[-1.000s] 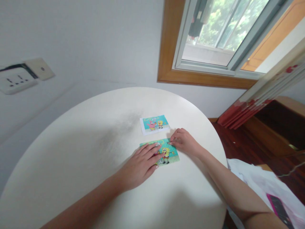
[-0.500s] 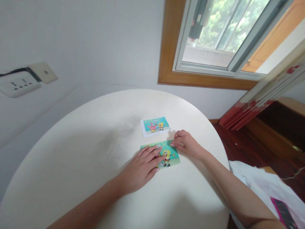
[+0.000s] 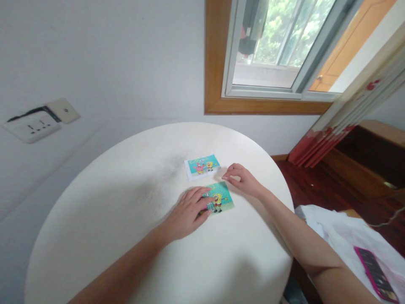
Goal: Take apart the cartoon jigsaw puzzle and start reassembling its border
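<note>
Left of the cartoon puzzle (image 3: 225, 197), past the left hand (image 3: 188, 211) lying over its left part, bare tabletop (image 3: 104, 202) runs wide, and another open stretch lies on its near side between the two forearms (image 3: 136, 255), where a hand could pass. Beyond its far edge a narrow strip separates it from the flat picture sheet (image 3: 202, 165), and the right hand (image 3: 244, 178), fingertips just past the puzzle's far right corner, obstructs that strip's right end. Farther beyond, more tabletop lies open toward the wall (image 3: 142, 63).
</note>
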`<action>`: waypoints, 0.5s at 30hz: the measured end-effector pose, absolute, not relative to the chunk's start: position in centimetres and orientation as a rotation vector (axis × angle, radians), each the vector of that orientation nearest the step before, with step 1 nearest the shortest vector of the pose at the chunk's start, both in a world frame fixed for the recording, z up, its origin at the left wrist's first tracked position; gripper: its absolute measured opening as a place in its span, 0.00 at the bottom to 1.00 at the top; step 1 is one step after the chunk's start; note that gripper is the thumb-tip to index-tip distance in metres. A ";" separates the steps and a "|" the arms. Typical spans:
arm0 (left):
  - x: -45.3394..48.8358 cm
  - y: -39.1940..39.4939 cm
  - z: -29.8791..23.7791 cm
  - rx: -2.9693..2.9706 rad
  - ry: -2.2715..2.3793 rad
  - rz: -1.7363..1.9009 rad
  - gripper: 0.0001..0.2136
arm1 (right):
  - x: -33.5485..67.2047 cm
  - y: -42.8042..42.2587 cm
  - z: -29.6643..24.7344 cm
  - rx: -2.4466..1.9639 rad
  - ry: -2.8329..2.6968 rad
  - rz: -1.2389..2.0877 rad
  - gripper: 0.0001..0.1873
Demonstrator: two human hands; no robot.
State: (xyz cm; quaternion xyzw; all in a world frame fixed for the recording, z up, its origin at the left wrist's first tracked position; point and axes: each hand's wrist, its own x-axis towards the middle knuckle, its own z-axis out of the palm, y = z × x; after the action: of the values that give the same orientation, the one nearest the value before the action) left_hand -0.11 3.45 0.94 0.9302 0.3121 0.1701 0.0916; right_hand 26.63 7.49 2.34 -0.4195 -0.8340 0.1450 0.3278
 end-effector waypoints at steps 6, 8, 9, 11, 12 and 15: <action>-3.0 5.6 2.0 2.515 1.291 1.158 0.11 | 24.5 2.6 3.1 -1.225 -2.395 0.253 0.24; -4.5 5.5 2.1 2.476 1.377 1.204 0.11 | 22.8 -0.3 2.8 -1.230 -2.535 0.217 0.31; -5.2 5.2 2.1 2.475 1.396 1.193 0.11 | 22.0 -1.6 2.6 -1.223 -2.572 0.217 0.34; -6.2 4.1 1.8 2.476 1.412 1.181 0.11 | 20.5 -3.7 2.2 -1.220 -2.583 0.208 0.39; -6.5 3.3 1.6 2.470 1.412 1.184 0.11 | 19.9 -4.3 1.9 -1.223 -2.574 0.198 0.41; -6.6 0.9 0.8 2.434 1.414 1.164 0.13 | 18.4 -5.0 1.2 -1.284 -2.539 0.194 0.41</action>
State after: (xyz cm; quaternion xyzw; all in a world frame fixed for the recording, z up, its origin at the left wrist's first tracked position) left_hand -6.56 0.93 0.77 0.7981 0.4638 0.3817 0.0478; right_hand 18.44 -4.99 1.21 -0.4456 -0.8810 0.0673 0.1443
